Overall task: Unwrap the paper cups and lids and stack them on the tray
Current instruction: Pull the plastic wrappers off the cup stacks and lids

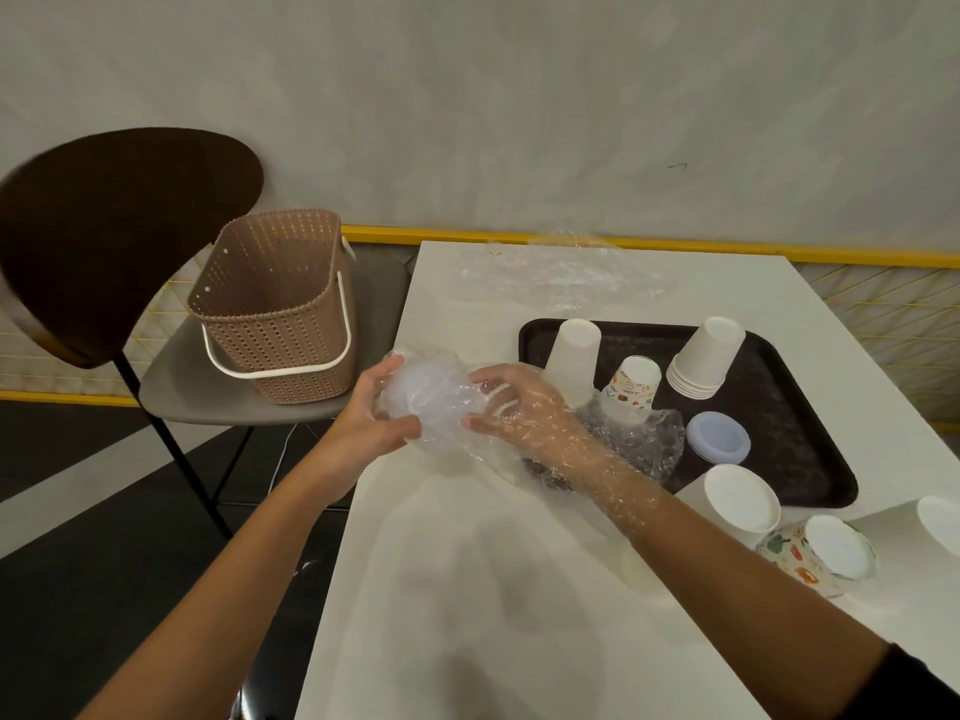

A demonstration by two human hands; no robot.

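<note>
My left hand (371, 413) grips a bundle of clear lids wrapped in plastic film (434, 402) above the table's left edge. My right hand (511, 407) is inside the loose film, fingers curled on the bundle; the film trails over my right forearm. On the dark tray (789, 459) stand an upside-down white cup (574, 358), a printed cup stack (631, 389), a white cup stack (704, 358) and a stack of bluish lids (718, 439).
Crumpled empty film (566, 275) lies at the table's far end. Wrapped white cups (740, 498) and printed cups (815, 556) lie at the right, near the tray. A brown basket (275, 309) sits on a chair left of the white table (467, 589).
</note>
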